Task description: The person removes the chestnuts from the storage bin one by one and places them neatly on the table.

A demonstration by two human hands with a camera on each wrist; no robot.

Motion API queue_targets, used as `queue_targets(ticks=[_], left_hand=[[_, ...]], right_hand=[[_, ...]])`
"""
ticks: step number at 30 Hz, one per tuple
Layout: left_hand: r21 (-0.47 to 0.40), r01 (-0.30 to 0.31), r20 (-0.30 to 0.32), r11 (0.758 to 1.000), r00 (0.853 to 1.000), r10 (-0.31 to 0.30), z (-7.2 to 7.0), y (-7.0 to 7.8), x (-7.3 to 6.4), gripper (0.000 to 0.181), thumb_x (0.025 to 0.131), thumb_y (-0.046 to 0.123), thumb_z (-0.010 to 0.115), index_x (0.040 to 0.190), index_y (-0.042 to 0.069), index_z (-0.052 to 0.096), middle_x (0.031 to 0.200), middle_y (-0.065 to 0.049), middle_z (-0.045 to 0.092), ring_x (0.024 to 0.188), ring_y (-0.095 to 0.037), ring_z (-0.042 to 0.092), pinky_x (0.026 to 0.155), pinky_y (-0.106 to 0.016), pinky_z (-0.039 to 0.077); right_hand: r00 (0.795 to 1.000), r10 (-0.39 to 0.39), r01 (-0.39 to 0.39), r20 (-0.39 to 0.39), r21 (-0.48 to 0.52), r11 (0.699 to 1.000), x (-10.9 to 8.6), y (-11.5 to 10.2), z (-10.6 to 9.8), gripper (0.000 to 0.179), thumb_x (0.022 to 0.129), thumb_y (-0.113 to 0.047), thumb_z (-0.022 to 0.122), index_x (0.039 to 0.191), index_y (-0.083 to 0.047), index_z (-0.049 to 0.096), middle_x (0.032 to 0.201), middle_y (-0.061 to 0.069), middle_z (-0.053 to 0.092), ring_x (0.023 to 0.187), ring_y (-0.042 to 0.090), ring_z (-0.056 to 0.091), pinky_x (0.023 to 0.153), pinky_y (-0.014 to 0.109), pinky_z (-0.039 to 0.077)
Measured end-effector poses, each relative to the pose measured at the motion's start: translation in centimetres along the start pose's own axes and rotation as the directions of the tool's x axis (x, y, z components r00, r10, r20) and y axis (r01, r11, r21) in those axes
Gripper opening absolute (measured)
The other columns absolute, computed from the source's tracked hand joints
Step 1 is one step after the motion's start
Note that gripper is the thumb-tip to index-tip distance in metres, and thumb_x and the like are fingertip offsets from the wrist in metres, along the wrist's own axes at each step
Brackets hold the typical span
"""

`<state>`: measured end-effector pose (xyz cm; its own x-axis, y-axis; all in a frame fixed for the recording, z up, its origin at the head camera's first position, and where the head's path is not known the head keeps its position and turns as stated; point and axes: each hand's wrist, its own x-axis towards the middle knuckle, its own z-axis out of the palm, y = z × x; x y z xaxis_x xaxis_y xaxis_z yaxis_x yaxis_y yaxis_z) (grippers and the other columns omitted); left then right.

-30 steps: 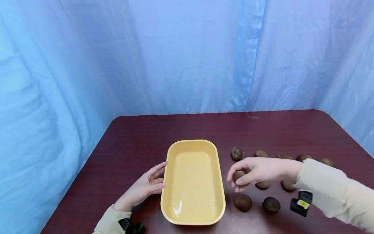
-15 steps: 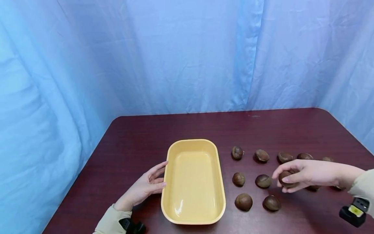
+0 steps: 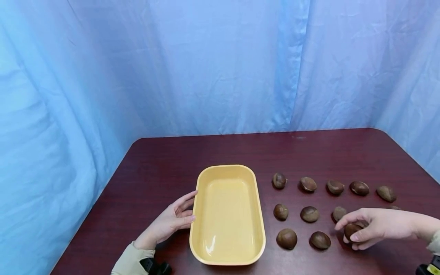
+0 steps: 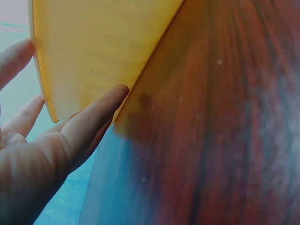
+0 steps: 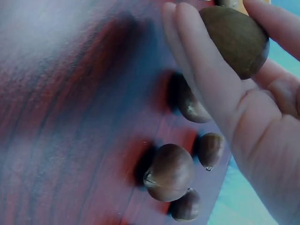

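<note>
A pale yellow rectangular tray (image 3: pixel 227 259) sits mid-table with nothing in it. My left hand (image 3: pixel 170 221) rests against its left side, fingers extended; the left wrist view has them along the tray wall (image 4: pixel 93 51). Over the table on the right, my right hand (image 3: pixel 381 229) grips a brown chestnut (image 3: pixel 352 231) between thumb and fingers, low near the front row. The right wrist view shows that chestnut (image 5: pixel 236 40) between the fingers. Behind the fingertips lies another chestnut (image 3: pixel 339 214), partly covered by the hand.
More chestnuts lie in loose rows right of the tray: several at the back (image 3: pixel 335 187), others in the middle row (image 3: pixel 310 214), and two in front (image 3: pixel 287 238). One (image 3: pixel 394 207) shows partly behind the right wrist. Blue curtains (image 3: pixel 220 68) hang beyond the dark red table (image 3: pixel 165 160).
My right hand, still holding the chestnut, has moved right, away from the tray, then nearer the front, uncovering chestnuts in the back and middle rows. The left hand and tray stay put.
</note>
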<state>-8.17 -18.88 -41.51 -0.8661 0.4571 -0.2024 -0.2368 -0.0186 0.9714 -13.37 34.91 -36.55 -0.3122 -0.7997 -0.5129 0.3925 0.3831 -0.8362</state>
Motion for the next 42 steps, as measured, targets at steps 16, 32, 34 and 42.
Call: queue_targets(ticks=[16, 32, 34, 42], left_hand=[[0.010, -0.001, 0.012, 1.000, 1.000, 0.001, 0.1, 0.1, 0.3, 0.075, 0.093, 0.008, 0.059, 0.153, 0.009, 0.012, 0.155, -0.024, 0.015, 0.120, -0.023, 0.054, 0.088, -0.033, 0.052], [0.037, -0.009, 0.004, 0.999, 1.000, 0.009, 0.1, 0.1, 0.6, 0.077, 0.092, 0.010, 0.061, 0.152, 0.009, 0.014, 0.155, -0.024, 0.017, 0.120, -0.024, 0.054, 0.089, -0.033, 0.052], [0.068, -0.012, -0.009, 0.998, 1.000, 0.013, 0.1, 0.1, 0.6, 0.075, 0.092, 0.010, 0.061, 0.152, 0.009, 0.016, 0.155, -0.024, 0.018, 0.123, -0.028, 0.052, 0.089, -0.033, 0.051], [0.158, -0.037, -0.074, 0.987, 0.996, 0.049, -0.4, 0.4, 0.3, 0.070, 0.092, 0.013, 0.062, 0.150, 0.007, 0.025, 0.153, -0.022, 0.025, 0.128, -0.037, 0.045, 0.090, -0.029, 0.051]], right_hand=[[0.995, -0.057, 0.042, -0.087, -0.161, 0.986, 0.3, 1.6, 0.2, 0.031, 0.097, -0.005, 0.051, 0.120, 0.014, 0.050, 0.119, 0.009, 0.056, 0.100, 0.010, 0.063, 0.079, 0.037, 0.055], [0.982, -0.029, -0.020, -0.186, -0.254, 0.967, -0.1, 2.1, 0.3, 0.022, 0.096, -0.008, 0.052, 0.114, 0.005, 0.056, 0.087, 0.005, 0.057, 0.078, 0.013, 0.060, 0.064, 0.035, 0.055], [0.979, -0.020, -0.034, -0.203, -0.263, 0.964, -0.3, 2.1, 0.3, 0.023, 0.096, -0.008, 0.052, 0.114, 0.005, 0.056, 0.089, 0.007, 0.058, 0.079, 0.015, 0.061, 0.064, 0.036, 0.055], [0.963, -0.036, -0.053, -0.267, -0.320, 0.946, -1.2, 1.8, -0.1, 0.027, 0.099, -0.012, 0.048, 0.116, 0.008, 0.053, 0.092, 0.004, 0.057, 0.077, 0.008, 0.056, 0.063, 0.037, 0.054]])
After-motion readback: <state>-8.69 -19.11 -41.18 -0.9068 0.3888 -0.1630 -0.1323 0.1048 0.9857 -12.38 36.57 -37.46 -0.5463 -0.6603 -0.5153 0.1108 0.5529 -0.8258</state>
